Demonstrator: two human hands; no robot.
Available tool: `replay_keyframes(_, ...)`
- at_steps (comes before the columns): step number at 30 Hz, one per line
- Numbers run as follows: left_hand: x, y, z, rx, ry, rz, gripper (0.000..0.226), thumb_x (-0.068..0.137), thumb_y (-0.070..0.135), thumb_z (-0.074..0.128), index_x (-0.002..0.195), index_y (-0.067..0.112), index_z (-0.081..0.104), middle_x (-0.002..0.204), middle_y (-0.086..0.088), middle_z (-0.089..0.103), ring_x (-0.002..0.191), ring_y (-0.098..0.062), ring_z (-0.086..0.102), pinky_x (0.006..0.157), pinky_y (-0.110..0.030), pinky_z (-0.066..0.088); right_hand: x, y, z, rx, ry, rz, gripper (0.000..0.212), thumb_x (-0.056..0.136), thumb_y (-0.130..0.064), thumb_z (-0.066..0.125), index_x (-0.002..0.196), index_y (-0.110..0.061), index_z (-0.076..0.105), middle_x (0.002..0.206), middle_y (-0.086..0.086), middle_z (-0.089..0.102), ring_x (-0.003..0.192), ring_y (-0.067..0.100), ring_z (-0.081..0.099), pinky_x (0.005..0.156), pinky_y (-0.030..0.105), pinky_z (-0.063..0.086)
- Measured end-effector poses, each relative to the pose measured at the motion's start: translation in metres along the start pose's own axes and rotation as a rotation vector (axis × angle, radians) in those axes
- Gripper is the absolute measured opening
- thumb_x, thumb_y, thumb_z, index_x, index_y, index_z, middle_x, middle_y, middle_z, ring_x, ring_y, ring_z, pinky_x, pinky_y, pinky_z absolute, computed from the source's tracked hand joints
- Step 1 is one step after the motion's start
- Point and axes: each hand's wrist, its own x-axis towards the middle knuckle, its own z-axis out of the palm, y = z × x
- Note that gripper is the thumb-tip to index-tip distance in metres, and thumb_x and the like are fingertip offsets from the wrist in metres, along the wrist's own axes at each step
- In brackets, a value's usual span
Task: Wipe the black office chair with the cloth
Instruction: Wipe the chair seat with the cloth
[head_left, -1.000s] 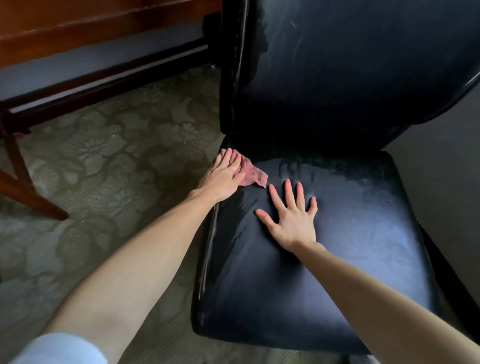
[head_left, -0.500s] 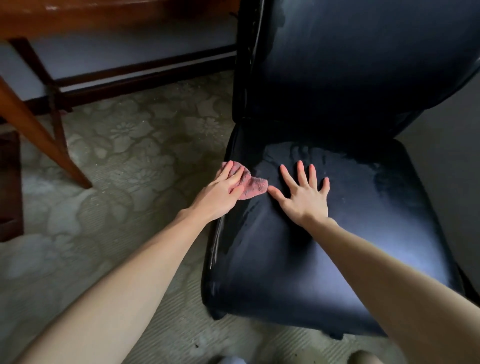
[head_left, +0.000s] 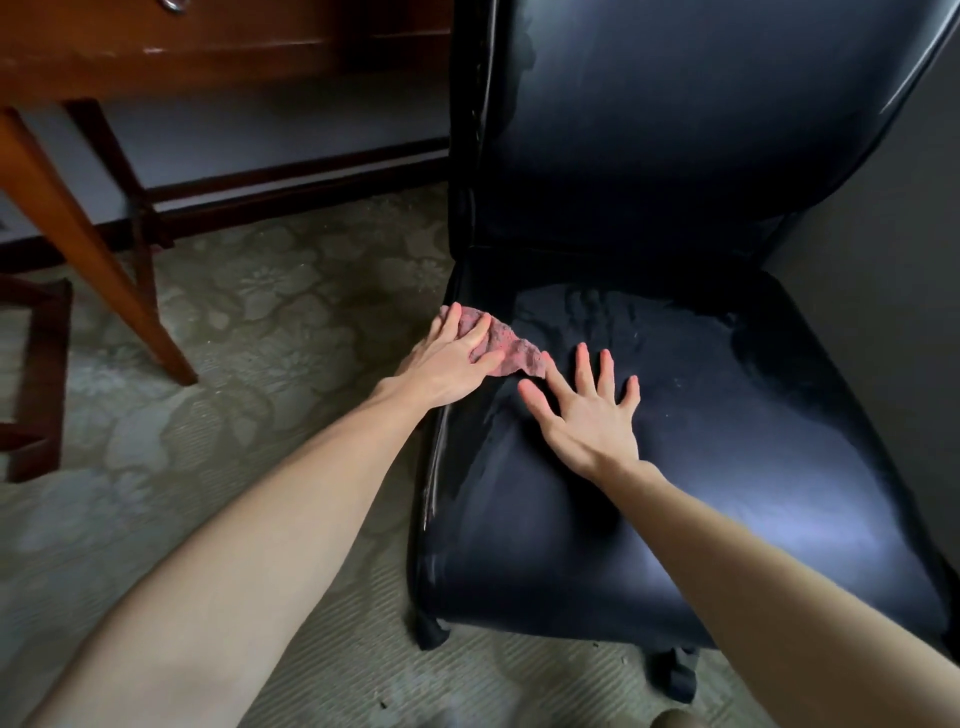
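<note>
Head view, reading from your left: a wooden desk (head_left: 208, 52) stands at ten o'clock over the patterned carpet (head_left: 234, 322), and the black office chair (head_left: 727, 493) fills the right half, with its backrest (head_left: 701, 130) at twelve.

Your left hand (head_left: 452, 364) lies flat on the pink cloth (head_left: 511, 348), fingers and thumb spread over it and pressing it down without clenching. It pins the cloth to the seat's rear left corner, right at the edge. The cloth's long axis runs from ten o'clock to four o'clock. Its bunched end is under your palm and its free tip pokes out toward the middle of the seat.

Your right hand (head_left: 587, 410) is released, splayed flat on the bare seat just beside that tip, holding nothing. From this hand the cloth lies at ten o'clock, and its forefinger looks all but touching the tip.

So your left hand is the one on the cloth. I judge the unwiped seat lies from it toward three to five o'clock, and your right hand sits in that path. Shift it before you sweep across.
</note>
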Motion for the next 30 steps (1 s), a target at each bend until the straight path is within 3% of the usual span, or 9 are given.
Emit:
replay_keyframes(8, -0.071, -0.002, 0.026, 0.020, 0.003, 0.010, 0.061, 0.101, 0.057, 0.031, 0.156, 0.044, 0.007, 0.164, 0.006, -0.016, 0.151, -0.020, -0.014, 0.121, -0.045, 0.009, 0.001, 0.001, 0.002, 0.043, 0.011, -0.001, 0.065, 0.094, -0.068, 0.007, 0.154, -0.043, 0.010, 0.165, 0.002, -0.006, 0.149, 0.026, -0.018, 0.115, 0.056, -0.014)
replay_keyframes(12, -0.064, -0.001, 0.021, 0.067, -0.030, -0.015, 0.061, 0.100, 0.060, 0.029, 0.155, 0.046, 0.005, 0.164, 0.006, -0.015, 0.152, -0.022, -0.011, 0.120, -0.046, 0.011, -0.007, 0.009, -0.006, 0.100, 0.000, -0.055, 0.061, 0.097, -0.063, 0.011, 0.154, -0.041, 0.014, 0.165, 0.001, -0.003, 0.150, 0.022, -0.016, 0.117, 0.051, -0.016)
replay_keyframes(21, -0.026, 0.001, 0.005, 0.018, -0.032, -0.010, 0.061, 0.100, 0.057, 0.033, 0.155, 0.043, 0.010, 0.165, 0.005, -0.013, 0.151, -0.018, -0.015, 0.122, -0.047, 0.012, -0.007, 0.006, -0.003, 0.008, -0.034, -0.078, 0.077, 0.091, -0.073, 0.009, 0.156, -0.033, 0.009, 0.164, 0.003, -0.009, 0.148, 0.025, -0.021, 0.117, 0.052, -0.017)
replay_keyframes(30, -0.121, -0.021, 0.035, -0.020, -0.026, 0.038, 0.055, 0.101, 0.056, 0.031, 0.152, 0.051, 0.010, 0.163, 0.016, -0.015, 0.151, -0.012, -0.014, 0.119, -0.048, 0.016, -0.003, 0.002, -0.003, 0.032, -0.042, -0.063, 0.072, 0.094, -0.069, 0.012, 0.156, -0.033, 0.011, 0.164, 0.004, -0.008, 0.149, 0.026, -0.019, 0.116, 0.053, -0.017)
